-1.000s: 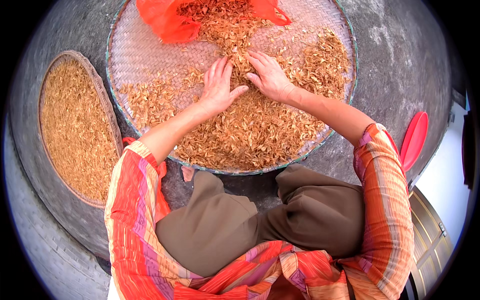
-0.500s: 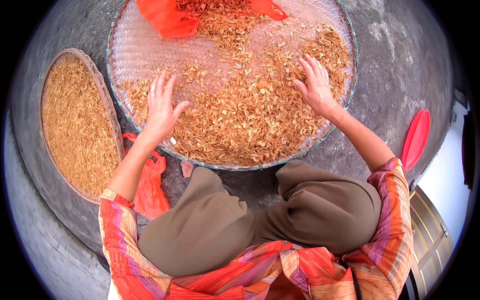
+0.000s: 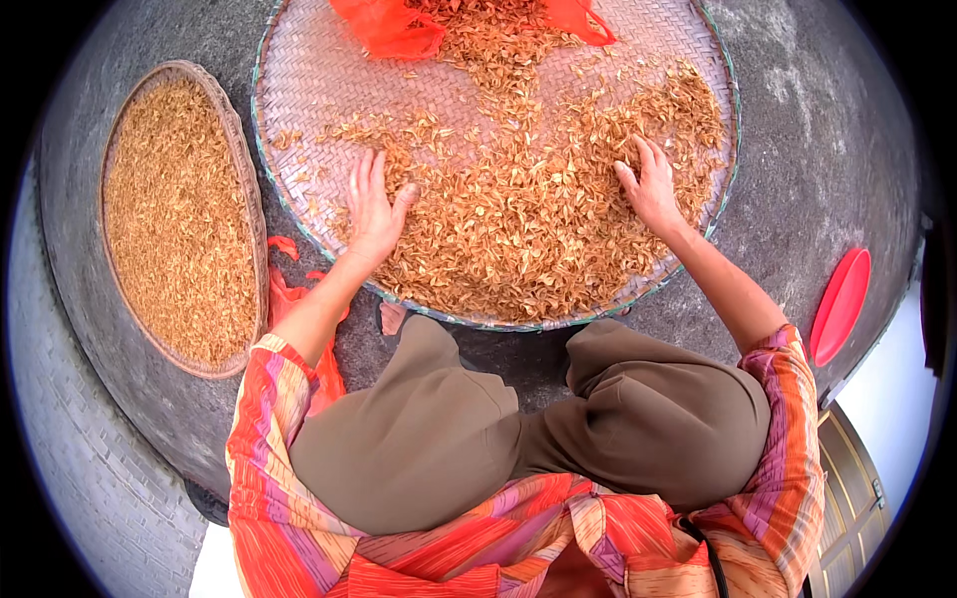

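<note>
A wide round woven bamboo tray (image 3: 329,75) lies before my knees, its bound rim patterned in green. Dried golden-brown flakes (image 3: 518,219), thin like petals or peel, are spread over its near half. My left hand (image 3: 376,211) is at the left edge of the pile, fingers stretched out and thumb apart, its palm side against the flakes. On the right side of the pile, my right hand (image 3: 653,189) lies with fingers extended and thumb spread, touching the flakes. Neither hand grips anything. The undersides of both hands are hidden.
An orange-red plastic bag (image 3: 399,28) sits at the tray's far side with more flakes by its mouth. To the left lies a second round tray (image 3: 184,229) full of finer flakes. Another red bag (image 3: 287,299) is beside my left forearm; a red plastic basin (image 3: 840,307) rests at right.
My left hand has moved inward to the right, and flakes along the tray's left side have shifted inward. My right hand has lowered slightly onto the pile. The whole view has shifted.
</note>
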